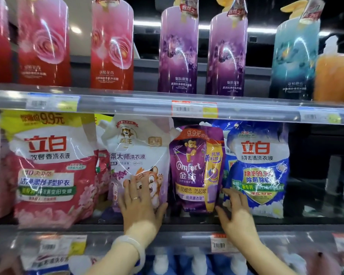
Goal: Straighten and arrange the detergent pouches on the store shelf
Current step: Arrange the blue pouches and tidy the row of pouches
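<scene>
Several detergent pouches stand in a row on the middle shelf (187, 222). From the left: a red-and-white pouch (48, 165), a white tiger pouch (135, 153), a purple Comfort pouch (195, 167), a blue-and-white pouch (260, 165). My left hand (141, 203) lies flat, fingers spread, against the lower front of the tiger pouch. My right hand (234, 211) rests with fingers on the blue pouch's lower left corner, thumb by the purple pouch's bottom right corner. The purple pouch leans slightly and overlaps another blue pouch behind it.
The upper shelf holds tall bottles: red (111, 44), purple (179, 50), teal (294, 56), orange (333, 76). Price-tag rails (187, 108) run along both shelf edges. Right of the blue pouch the shelf is dark, with dim bottles (341, 175). Blue items (187, 262) sit below.
</scene>
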`<control>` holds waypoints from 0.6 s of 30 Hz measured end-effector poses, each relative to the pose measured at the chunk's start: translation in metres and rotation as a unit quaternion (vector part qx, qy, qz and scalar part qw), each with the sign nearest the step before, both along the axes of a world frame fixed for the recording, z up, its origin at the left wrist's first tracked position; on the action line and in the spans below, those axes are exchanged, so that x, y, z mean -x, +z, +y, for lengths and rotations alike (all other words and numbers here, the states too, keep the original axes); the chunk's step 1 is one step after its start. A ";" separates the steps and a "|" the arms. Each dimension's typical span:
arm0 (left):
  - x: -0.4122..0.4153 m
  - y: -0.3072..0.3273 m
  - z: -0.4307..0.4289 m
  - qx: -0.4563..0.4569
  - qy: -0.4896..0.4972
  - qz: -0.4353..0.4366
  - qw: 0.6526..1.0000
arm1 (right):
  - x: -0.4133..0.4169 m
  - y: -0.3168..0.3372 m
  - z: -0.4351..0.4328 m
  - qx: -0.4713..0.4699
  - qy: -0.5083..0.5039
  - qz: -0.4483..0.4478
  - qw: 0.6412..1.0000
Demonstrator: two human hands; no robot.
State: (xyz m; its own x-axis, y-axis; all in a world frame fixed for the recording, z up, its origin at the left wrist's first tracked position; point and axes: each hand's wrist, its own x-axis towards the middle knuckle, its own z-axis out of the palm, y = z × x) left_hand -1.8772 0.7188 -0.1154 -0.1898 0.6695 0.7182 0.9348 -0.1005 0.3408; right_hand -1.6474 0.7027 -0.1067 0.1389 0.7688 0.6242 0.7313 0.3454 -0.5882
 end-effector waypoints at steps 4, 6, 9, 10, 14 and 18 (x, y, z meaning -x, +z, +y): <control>0.016 0.017 -0.008 0.066 0.015 -0.165 0.984 | -0.005 0.004 -0.005 -0.001 -0.003 0.014 1.000; 0.011 0.016 -0.011 0.017 -0.011 -0.108 0.994 | -0.008 0.009 -0.002 -0.022 -0.023 0.032 0.999; -0.016 0.013 -0.025 -0.010 -0.119 -0.021 0.993 | -0.026 0.020 0.004 -0.047 -0.072 0.134 0.987; -0.029 0.013 -0.029 0.005 -0.160 -0.030 0.987 | -0.036 0.024 0.006 -0.058 -0.095 0.174 0.978; -0.089 0.025 -0.033 0.004 -0.291 -0.041 0.956 | -0.082 0.029 0.010 -0.055 -0.133 0.265 0.953; -0.155 0.057 -0.014 0.093 -0.388 -0.141 0.906 | -0.124 0.035 0.023 0.002 -0.052 0.306 0.951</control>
